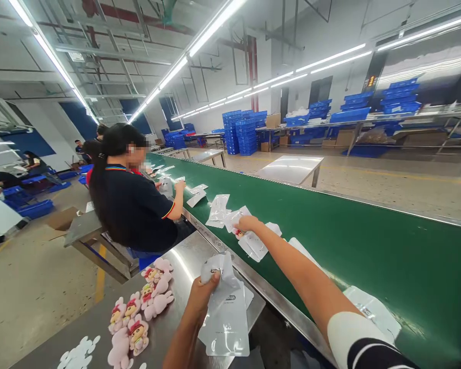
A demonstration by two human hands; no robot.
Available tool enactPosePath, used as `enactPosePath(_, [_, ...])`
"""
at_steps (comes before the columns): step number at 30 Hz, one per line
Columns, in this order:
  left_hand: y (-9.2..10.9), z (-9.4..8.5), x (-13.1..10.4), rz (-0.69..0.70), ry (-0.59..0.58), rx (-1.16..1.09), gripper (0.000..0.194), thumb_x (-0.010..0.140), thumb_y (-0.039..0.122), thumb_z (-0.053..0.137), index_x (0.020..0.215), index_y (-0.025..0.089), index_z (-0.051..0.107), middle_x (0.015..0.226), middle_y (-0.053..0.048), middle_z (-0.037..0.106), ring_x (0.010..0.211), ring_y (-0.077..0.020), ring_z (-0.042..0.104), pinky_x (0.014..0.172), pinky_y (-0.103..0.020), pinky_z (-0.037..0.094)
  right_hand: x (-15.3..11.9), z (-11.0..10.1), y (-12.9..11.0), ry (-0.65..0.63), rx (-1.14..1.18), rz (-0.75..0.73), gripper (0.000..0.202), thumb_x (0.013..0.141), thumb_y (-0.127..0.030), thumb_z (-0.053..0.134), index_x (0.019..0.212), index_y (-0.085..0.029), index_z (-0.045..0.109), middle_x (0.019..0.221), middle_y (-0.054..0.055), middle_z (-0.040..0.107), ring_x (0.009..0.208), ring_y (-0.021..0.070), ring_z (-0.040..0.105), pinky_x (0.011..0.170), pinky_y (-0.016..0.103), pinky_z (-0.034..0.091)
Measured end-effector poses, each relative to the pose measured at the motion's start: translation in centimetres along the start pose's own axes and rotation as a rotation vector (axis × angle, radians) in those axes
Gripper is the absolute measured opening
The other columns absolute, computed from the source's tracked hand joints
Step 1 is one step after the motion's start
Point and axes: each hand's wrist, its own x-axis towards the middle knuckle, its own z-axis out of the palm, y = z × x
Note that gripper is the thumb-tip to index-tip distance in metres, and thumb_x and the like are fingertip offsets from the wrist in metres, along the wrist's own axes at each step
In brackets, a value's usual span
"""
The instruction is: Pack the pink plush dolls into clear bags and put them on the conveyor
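Near the metal table's edge, my left hand (204,293) is closed around a stack of silvery-white printed pouches (228,318), thumb on top. My right hand (248,224) stretches over the green conveyor belt (353,246), its fingers closed. Just under those fingertips shows a small pink-and-red rabbit figure (238,233), mostly covered by the hand. Loose pouches (253,246) lie on the belt around and beneath this hand. Left of my left hand, several pink rabbit figures (138,333) are grouped on the metal table (176,302), some face up and some showing plain backs.
White flat cut-out pieces (79,353) lie at the table's near left. A co-worker (134,200) in a dark shirt sits ahead beside the belt, handling a pouch. The belt's metal rail (261,282) runs between table and belt. Blue crates (240,133) are stacked beyond.
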Motion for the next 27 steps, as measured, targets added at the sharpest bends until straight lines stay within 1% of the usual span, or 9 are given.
enactPosePath(4, [-0.8, -0.1, 0.7, 0.059, -0.019, 0.022, 0.048, 0.049, 0.044, 0.08, 0.079, 0.01, 0.064, 0.063, -0.003, 0.066, 0.058, -0.0175, 0.061, 0.06, -0.028, 0.048, 1.4, 1.4, 0.2, -0.005, -0.003, 0.074, 0.028, 0.088, -0.032, 0.051, 0.11, -0.014, 0.054, 0.109, 0.006, 0.055, 0.093, 0.0182, 0.056, 0.08, 0.038, 0.049])
enactPosePath(7, [-0.7, 0.6, 0.5, 0.1, -0.031, 0.083, 0.047, 0.049, 0.043, 0.079, 0.079, 0.011, 0.063, 0.063, -0.001, 0.063, 0.058, -0.016, 0.059, 0.058, -0.026, 0.046, 0.9, 1.4, -0.3, 0.089, 0.076, 0.022, 0.027, 0.086, -0.034, 0.055, 0.1, -0.012, 0.058, 0.101, 0.007, 0.06, 0.091, 0.0193, 0.057, 0.078, 0.036, 0.048])
enactPosePath(11, [0.1, 1.6, -0.2, 0.123, -0.031, 0.177, 0.044, 0.052, 0.041, 0.078, 0.083, 0.014, 0.062, 0.064, 0.001, 0.06, 0.057, -0.0134, 0.055, 0.053, -0.023, 0.044, -2.3, 0.8, -1.9, 0.254, 0.27, -0.137, 0.035, 0.088, -0.046, 0.044, 0.096, -0.016, 0.058, 0.094, 0.004, 0.064, 0.084, 0.0156, 0.06, 0.069, 0.025, 0.047])
enactPosePath(13, [0.4, 2.1, -0.5, 0.152, -0.029, 0.201, 0.042, 0.053, 0.039, 0.077, 0.083, 0.013, 0.062, 0.064, 0.001, 0.06, 0.057, -0.0129, 0.054, 0.053, -0.022, 0.043, -4.7, 1.1, -2.7, 0.296, 0.465, -0.259, 0.04, 0.087, -0.052, 0.038, 0.095, -0.017, 0.056, 0.09, 0.003, 0.064, 0.076, 0.0124, 0.06, 0.065, 0.024, 0.048])
enactPosePath(17, [1.0, 3.0, -1.1, 0.217, -0.012, 0.213, 0.044, 0.054, 0.039, 0.076, 0.087, 0.013, 0.063, 0.069, -0.001, 0.063, 0.059, -0.0143, 0.055, 0.055, -0.023, 0.043, -8.8, 2.4, -3.3, 0.335, 0.849, -0.453, 0.036, 0.074, -0.054, 0.057, 0.074, -0.017, 0.055, 0.069, 0.0, 0.061, 0.062, 0.0117, 0.055, 0.058, 0.025, 0.047])
enactPosePath(20, [1.3, 3.6, -1.6, 0.263, -0.001, 0.251, 0.042, 0.055, 0.039, 0.075, 0.086, 0.013, 0.063, 0.071, -0.002, 0.064, 0.063, -0.0165, 0.056, 0.057, -0.024, 0.043, -10.6, 3.0, -2.7, 0.443, 0.838, -0.438, 0.033, 0.073, -0.051, 0.06, 0.071, -0.018, 0.056, 0.067, -0.001, 0.06, 0.062, 0.0122, 0.055, 0.06, 0.025, 0.046])
enactPosePath(22, [1.5, 4.1, -2.0, 0.299, -0.033, 0.299, 0.04, 0.056, 0.037, 0.075, 0.086, 0.013, 0.064, 0.072, -0.002, 0.064, 0.066, -0.0174, 0.057, 0.059, -0.024, 0.043, -11.4, 2.9, -2.1, 0.443, 0.781, -0.462, 0.032, 0.076, -0.05, 0.058, 0.073, -0.018, 0.058, 0.072, 0.001, 0.063, 0.069, 0.0144, 0.057, 0.066, 0.028, 0.047])
enactPosePath(24, [1.7, 4.7, -2.2, 0.329, -0.116, 0.343, 0.038, 0.059, 0.035, 0.073, 0.088, 0.013, 0.064, 0.073, -0.002, 0.064, 0.068, -0.0179, 0.057, 0.062, -0.025, 0.044, -12.4, 2.7, -1.6, 0.42, 0.623, -0.545, 0.033, 0.079, -0.049, 0.056, 0.072, -0.018, 0.063, 0.086, 0.005, 0.066, 0.086, 0.0185, 0.058, 0.08, 0.034, 0.045])
enactPosePath(27, [2.1, 6.3, -2.7, 0.384, -0.273, 0.339, 0.035, 0.068, 0.035, 0.067, 0.096, 0.015, 0.063, 0.086, -0.003, 0.066, 0.08, -0.02, 0.059, 0.072, -0.027, 0.045, -14.6, 2.2, -0.9, 0.318, 0.307, -0.685, 0.04, 0.086, -0.045, 0.045, 0.069, -0.018, 0.068, 0.114, 0.007, 0.059, 0.11, 0.0232, 0.048, 0.097, 0.041, 0.034])
